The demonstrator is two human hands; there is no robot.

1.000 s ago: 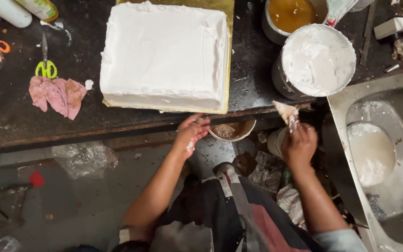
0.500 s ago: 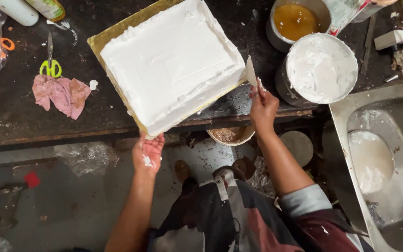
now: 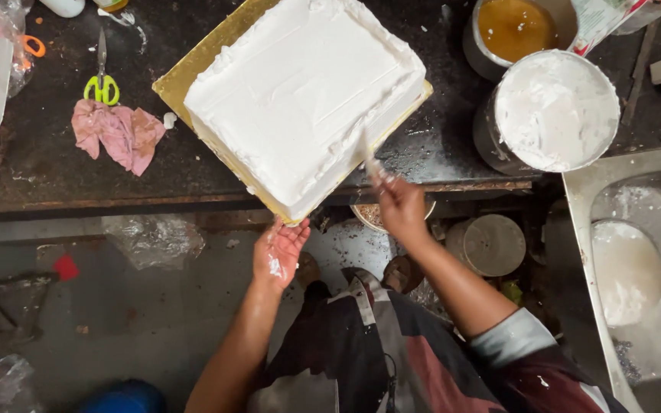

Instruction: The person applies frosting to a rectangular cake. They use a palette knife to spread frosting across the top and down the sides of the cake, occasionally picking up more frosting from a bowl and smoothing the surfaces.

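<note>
Cake (image 3: pixel 300 99), centre-top of frame on gold board (image 3: pixel 185 76), looks heavy, soft-iced, easily marred; left hand (image 3: pixel 278 251) open, palm under board's overhanging corner, right hand (image 3: pixel 401 205) closed on scraper (image 3: pixel 367 153) at cake's side; lift by board only.

Cake (image 3: pixel 300 92) sits on its board (image 3: pixel 185 73) on the desk (image 3: pixel 55 176); scissors (image 3: pixel 101 80) and cloth (image 3: pixel 116 134) lie left, cream bucket (image 3: pixel 552 111) right.
</note>
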